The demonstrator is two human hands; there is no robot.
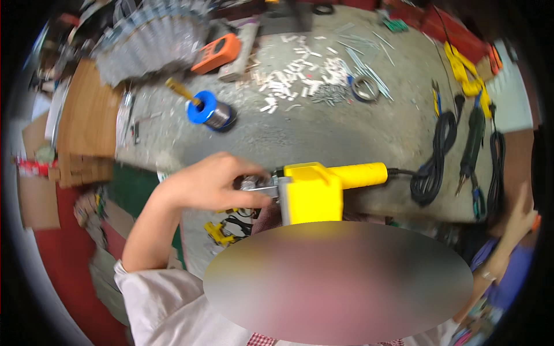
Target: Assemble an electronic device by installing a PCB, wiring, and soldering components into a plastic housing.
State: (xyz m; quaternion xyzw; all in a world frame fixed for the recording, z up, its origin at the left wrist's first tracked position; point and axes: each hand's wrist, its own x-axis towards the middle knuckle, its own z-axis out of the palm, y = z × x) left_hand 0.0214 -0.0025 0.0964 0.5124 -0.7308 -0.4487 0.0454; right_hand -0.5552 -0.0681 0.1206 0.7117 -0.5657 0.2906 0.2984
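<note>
My left hand (216, 181) is closed round the metal front end of a yellow corded power tool (314, 202) at the bench's near edge. The tool's round yellow handle points right, and a black cable (433, 158) runs from it into a coil on the bench. A blurred oval covers what lies below the tool. Far to the right, my right hand (519, 218) reaches out past the bench edge, smeared by motion. Something small and orange (537, 222) shows beside it; whether the hand holds it is unclear.
A blue solder spool (199, 109) stands beyond my left hand. Behind it lie an orange meter (216, 53), small white pieces (283, 81) and a tape roll (365, 88). Pliers (436, 99) and a soldering iron (473, 135) lie right. Wrapped metal parts (153, 43) stand back left.
</note>
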